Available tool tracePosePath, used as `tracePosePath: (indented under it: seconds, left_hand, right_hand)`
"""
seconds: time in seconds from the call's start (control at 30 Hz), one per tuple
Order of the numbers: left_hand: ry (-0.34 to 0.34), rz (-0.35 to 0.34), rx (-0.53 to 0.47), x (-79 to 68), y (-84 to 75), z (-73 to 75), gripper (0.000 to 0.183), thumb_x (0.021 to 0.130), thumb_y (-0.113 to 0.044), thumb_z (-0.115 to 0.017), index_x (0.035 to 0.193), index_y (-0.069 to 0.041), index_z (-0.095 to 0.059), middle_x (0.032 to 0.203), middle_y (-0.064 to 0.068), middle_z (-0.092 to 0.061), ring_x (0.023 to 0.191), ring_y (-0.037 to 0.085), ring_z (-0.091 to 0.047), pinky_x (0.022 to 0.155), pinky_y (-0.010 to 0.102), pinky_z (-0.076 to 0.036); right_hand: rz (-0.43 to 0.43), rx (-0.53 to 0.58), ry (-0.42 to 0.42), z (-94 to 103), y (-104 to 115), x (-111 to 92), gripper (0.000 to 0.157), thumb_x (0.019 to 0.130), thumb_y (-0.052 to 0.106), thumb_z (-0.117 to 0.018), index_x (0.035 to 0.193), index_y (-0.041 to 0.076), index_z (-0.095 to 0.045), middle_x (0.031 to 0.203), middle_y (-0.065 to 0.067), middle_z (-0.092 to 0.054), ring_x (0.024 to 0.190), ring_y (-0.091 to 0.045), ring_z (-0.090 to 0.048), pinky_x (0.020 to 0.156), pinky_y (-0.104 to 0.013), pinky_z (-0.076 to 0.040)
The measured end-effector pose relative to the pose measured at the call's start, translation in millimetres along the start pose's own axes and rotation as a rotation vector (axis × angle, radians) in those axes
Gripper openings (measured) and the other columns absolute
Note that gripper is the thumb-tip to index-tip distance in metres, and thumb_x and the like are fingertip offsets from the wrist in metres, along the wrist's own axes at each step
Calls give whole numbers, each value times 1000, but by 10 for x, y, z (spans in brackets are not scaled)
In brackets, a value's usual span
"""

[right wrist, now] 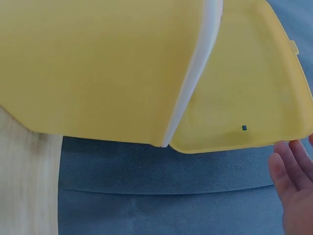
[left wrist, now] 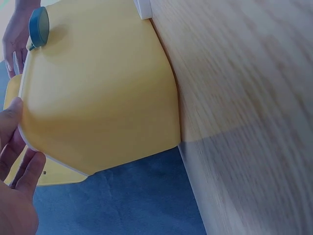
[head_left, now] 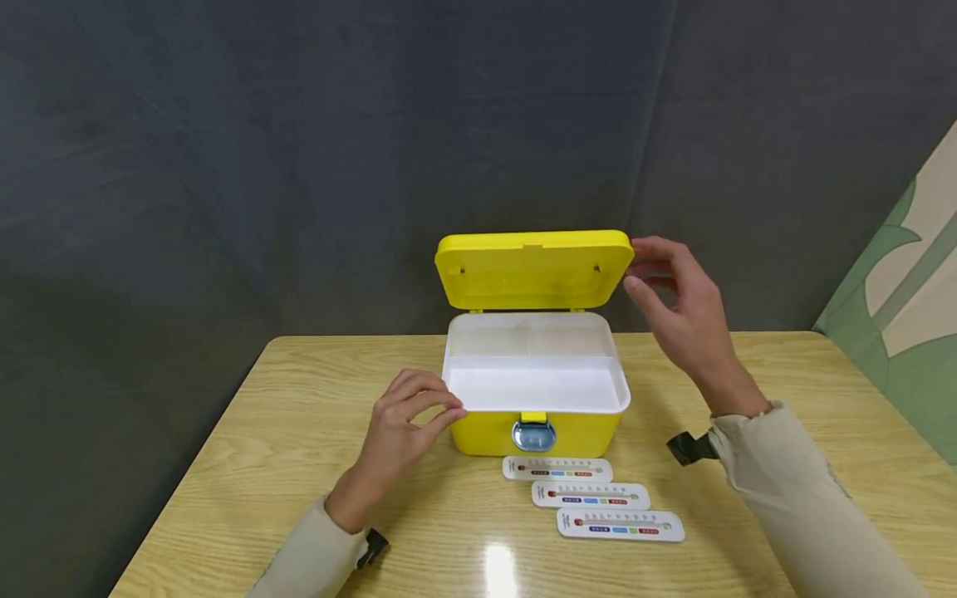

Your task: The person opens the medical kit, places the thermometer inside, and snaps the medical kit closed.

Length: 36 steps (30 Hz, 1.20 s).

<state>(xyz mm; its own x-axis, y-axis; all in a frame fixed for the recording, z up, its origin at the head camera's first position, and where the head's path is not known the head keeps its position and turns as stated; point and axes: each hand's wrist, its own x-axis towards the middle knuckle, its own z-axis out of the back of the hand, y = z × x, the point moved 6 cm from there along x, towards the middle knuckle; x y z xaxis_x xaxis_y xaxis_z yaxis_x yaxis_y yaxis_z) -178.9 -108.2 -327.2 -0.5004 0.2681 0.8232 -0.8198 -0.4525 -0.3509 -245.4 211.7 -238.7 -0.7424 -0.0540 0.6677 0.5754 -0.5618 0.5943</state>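
A yellow storage box [head_left: 486, 436] stands with its lid [head_left: 534, 278] raised and tilted back. A white inner tray [head_left: 534, 386] sits in its top, and a blue-grey latch [head_left: 534, 435] is on the front. My left hand [head_left: 407, 423] pinches the box's near left corner at the white rim, thumb and fingertips on either side of it. At the lid's right edge, my right hand [head_left: 684, 307] touches with its fingertips, the thumb held apart. Three white strip thermometers [head_left: 557, 469] lie staggered on the table in front of the box.
The box rests on a wood-grain table [head_left: 299, 432], near its back edge. Behind it hangs a dark curtain [head_left: 336, 166]. A green and beige patterned panel [head_left: 912, 316] stands at the right.
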Motion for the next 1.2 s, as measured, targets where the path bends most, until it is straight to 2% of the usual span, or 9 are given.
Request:
tracePosePath:
  seconds: [0.23, 0.47, 0.57, 0.67, 0.8, 0.9, 1.07, 1.2]
  left_hand:
    - [50, 28, 59, 5, -26, -1, 16, 72, -7, -87, 82, -11, -76, 88, -1, -66, 91, 17, -58, 86, 15, -48]
    - [63, 30, 74, 0, -30, -2, 15, 73, -9, -87, 83, -12, -76, 88, -2, -66, 92, 16, -58, 85, 20, -51]
    - [57, 14, 81, -1, -23, 1, 15, 73, -9, -87, 83, -12, -76, 88, -1, -66, 91, 16, -58, 84, 20, -51]
    - [47, 0, 80, 2, -12, 13, 17, 72, -6, -87, 83, -11, -76, 87, -1, -66, 90, 17, -58, 83, 21, -52]
    - [47, 11, 82, 29, 22, 21, 16, 72, -7, -87, 83, -11, -76, 87, -1, -66, 89, 17, -57, 82, 23, -52]
    - [59, 36, 81, 51, 47, 8, 14, 74, -9, -86, 84, -11, -76, 88, -1, -65, 91, 16, -57, 83, 24, -52]
    - [57, 47, 77, 73, 46, -4, 14, 74, -9, -87, 83, -10, -76, 87, -1, -65, 91, 17, -57, 81, 26, -52]
    - [62, 40, 81, 80, 15, -7, 14, 74, -10, -87, 84, -10, -76, 88, -1, -65, 90, 16, -56, 79, 26, -52]
  right_hand:
    - [-21, 29, 45, -65, -69, -25, 50, 98, 14, -62, 146, 15, -45, 141, -9, -53, 118, 5, -51, 100, -9, -39]
    - [-35, 11, 92, -124, -108, -31, 54, 99, 14, -62, 149, 16, -43, 148, -7, -49, 131, -25, -51, 103, -6, -36]
    - [-43, 4, 109, -135, -123, -52, 54, 99, 15, -61, 150, 15, -43, 149, -8, -48, 130, -30, -51, 101, -5, -36]
    - [-35, -4, 117, -139, -133, -97, 51, 99, 15, -61, 148, 14, -45, 146, -10, -51, 127, -26, -53, 99, -4, -37]
    - [-3, -4, 107, -124, -129, -186, 47, 98, 11, -62, 143, 11, -49, 140, -11, -56, 122, -3, -52, 96, -6, -38]
    - [12, -10, 109, -110, -115, -278, 46, 96, 8, -63, 141, 9, -51, 138, -13, -57, 119, 4, -49, 95, -8, -37]
    - [48, -56, 168, -155, -78, -492, 47, 93, 5, -65, 139, 7, -52, 137, -13, -58, 120, -15, -50, 94, -10, -36]
    - [95, -134, 212, -190, -47, -700, 52, 88, 3, -70, 137, 7, -52, 135, -11, -57, 119, -22, -49, 92, -15, -36]
